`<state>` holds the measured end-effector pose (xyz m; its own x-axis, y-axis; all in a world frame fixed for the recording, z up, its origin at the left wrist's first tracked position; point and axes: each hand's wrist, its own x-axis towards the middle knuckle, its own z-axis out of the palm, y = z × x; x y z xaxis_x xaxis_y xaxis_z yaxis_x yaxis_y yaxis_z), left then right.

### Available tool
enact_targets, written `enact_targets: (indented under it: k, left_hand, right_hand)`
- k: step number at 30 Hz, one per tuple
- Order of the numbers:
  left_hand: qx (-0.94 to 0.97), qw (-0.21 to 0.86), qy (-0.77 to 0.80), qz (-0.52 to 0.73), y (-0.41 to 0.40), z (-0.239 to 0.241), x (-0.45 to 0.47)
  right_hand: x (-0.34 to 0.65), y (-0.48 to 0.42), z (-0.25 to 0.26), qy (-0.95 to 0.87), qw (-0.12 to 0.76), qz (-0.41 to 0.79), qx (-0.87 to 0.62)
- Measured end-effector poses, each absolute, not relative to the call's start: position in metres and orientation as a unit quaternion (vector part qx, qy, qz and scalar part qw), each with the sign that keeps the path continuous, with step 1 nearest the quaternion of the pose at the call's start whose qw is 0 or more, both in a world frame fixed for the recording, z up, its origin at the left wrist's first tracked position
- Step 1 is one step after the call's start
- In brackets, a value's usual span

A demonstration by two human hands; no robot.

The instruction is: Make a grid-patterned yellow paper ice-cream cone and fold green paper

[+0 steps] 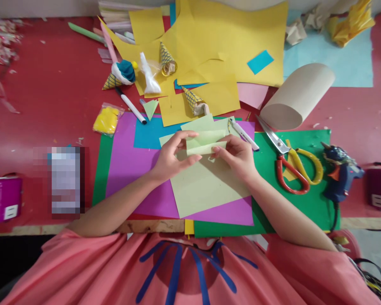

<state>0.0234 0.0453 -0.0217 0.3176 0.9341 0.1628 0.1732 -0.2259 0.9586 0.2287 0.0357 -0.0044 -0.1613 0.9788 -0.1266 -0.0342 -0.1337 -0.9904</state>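
Note:
My left hand [172, 156] and my right hand [237, 156] both pinch a small pale green folded paper strip [205, 142] held just above the table. Below it lies a larger pale green paper sheet [206, 186] on a purple sheet [130, 165], which rests on a green sheet [307, 199]. A white marker [244, 134] lies just beyond my right hand.
Red-and-yellow scissors [292, 163] and a blue glue gun [339, 173] lie at the right. A beige paper roll [296, 96], yellow paper sheets [228, 38], small patterned paper cones [193, 101], another marker [131, 108] and a yellow bag [106, 120] lie beyond. Purple boxes [3, 199] stand at both sides.

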Motion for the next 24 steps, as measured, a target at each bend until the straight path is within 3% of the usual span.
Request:
enact_targets:
  k: [6, 24]
  left_hand:
    - [0.657, 0.474, 0.399, 0.429, 0.0446, -0.0255, 0.0251]
    - [0.639, 0.493, 0.433, 0.401, 0.0437, -0.0185, 0.025]
  right_hand:
    - [0.2248, 0.0324, -0.0035, -0.465, 0.469, 0.593, -0.461]
    - [0.2281, 0.031, -0.0067, -0.521, 0.417, 0.551, -0.502]
